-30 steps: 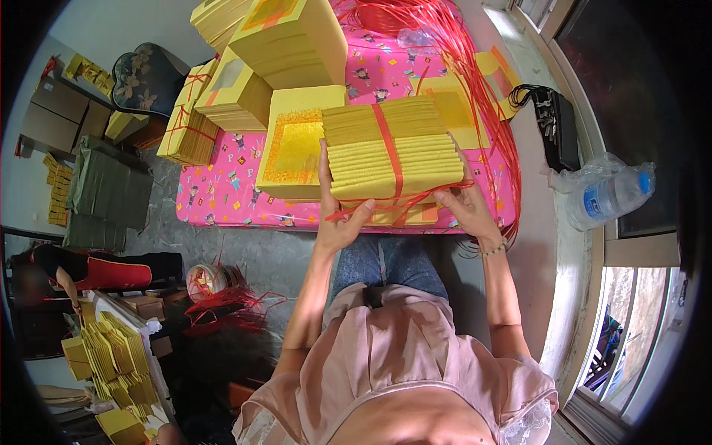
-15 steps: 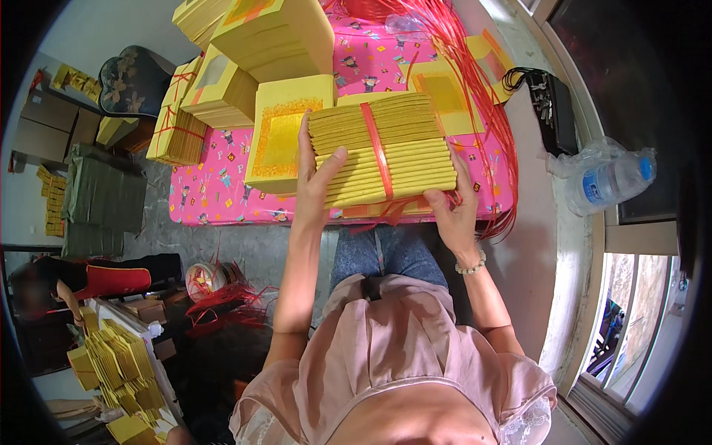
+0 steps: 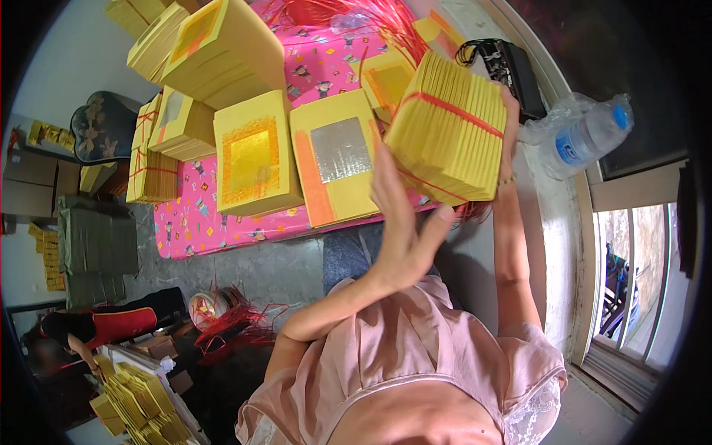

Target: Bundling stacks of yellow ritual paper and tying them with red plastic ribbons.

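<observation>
Up at the right, a bundle of folded yellow paper [image 3: 445,148] bound with red plastic ribbon is tilted, its layered edges toward me. My right hand [image 3: 509,122] holds it from its right side, with most of the fingers hidden behind the paper. My left hand [image 3: 404,241] is beside its lower left, fingers stretched out and thumb spread; whether the fingertips touch the paper I cannot tell. Left of the bundle lies a yellow paper stack with a silver square [image 3: 340,148]. Farther left stands a stack with a gold square [image 3: 252,163].
Taller yellow stacks [image 3: 230,59] and a tied bundle [image 3: 152,167] stand on the pink table cover [image 3: 193,230]. Loose red ribbons [image 3: 393,26] lie at the back. A water bottle [image 3: 586,141] and black bag [image 3: 512,74] rest on the right ledge. Another person [image 3: 122,322] works lower left.
The bundle has swung up to the right and turned in my right hand. My left hand has let go of its left side and moved below it. The silver-square stack now shows.
</observation>
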The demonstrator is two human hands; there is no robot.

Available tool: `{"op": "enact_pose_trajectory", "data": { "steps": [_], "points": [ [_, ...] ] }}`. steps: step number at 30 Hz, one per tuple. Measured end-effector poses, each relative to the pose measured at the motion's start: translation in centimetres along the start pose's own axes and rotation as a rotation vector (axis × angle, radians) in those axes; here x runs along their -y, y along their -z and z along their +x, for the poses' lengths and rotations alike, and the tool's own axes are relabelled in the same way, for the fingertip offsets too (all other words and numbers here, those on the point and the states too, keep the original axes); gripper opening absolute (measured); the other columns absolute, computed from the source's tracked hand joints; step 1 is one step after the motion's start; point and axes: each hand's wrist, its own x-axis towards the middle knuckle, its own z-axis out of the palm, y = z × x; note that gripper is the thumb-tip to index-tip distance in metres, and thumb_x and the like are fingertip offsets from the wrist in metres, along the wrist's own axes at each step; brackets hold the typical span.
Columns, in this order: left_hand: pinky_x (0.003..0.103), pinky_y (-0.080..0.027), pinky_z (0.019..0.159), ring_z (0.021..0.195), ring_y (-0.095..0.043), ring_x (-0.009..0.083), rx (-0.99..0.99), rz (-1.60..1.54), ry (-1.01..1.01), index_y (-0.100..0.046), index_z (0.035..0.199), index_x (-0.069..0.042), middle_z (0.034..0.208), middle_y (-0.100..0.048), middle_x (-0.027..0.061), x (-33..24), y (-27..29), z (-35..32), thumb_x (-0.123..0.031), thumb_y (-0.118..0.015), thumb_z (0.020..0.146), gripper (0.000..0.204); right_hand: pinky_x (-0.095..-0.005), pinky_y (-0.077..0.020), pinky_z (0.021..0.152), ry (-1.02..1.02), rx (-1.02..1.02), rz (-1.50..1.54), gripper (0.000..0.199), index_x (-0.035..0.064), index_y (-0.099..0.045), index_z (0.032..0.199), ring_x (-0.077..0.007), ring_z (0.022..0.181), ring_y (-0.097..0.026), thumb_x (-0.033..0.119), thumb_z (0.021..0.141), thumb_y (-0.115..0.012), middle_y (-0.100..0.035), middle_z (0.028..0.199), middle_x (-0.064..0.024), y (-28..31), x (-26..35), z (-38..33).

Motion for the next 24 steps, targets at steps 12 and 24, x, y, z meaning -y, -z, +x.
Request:
{"op": "enact_pose_trajectory", "data": {
  "steps": [12,24],
  "points": [
    [0.047,0.002,0.117,0.145,0.010,0.0403,0.101,-0.126,0.292,0.016,0.146,0.007,0.154,0.013,0.0296,7.4,-5.6,-5.4,-0.036,-0.054,0.094,0.098,-0.0259,-0.0463,0.077,-0.322,0.421,-0.113,0.030,0.0035,-0.058,0.093,-0.0107,0.081,-0.057,0.031,0.094,-0.045,-0.061,0.085,-0.0047,7.6,-7.8,5.4],
    [0.045,-0.033,0.107,0.129,-0.039,0.0440,0.098,0.559,-0.139,-0.028,0.142,0.008,0.137,-0.039,0.0324,8.8,-1.0,10.4,-0.032,-0.066,0.086,0.079,-0.0272,-0.0460,0.091,-0.159,0.610,-0.532,0.025,-0.0014,-0.063,0.108,-0.0131,0.098,-0.061,0.017,0.092,-0.058,-0.067,0.102,-0.0070,5.4,-4.8,5.9]
  ]
}}
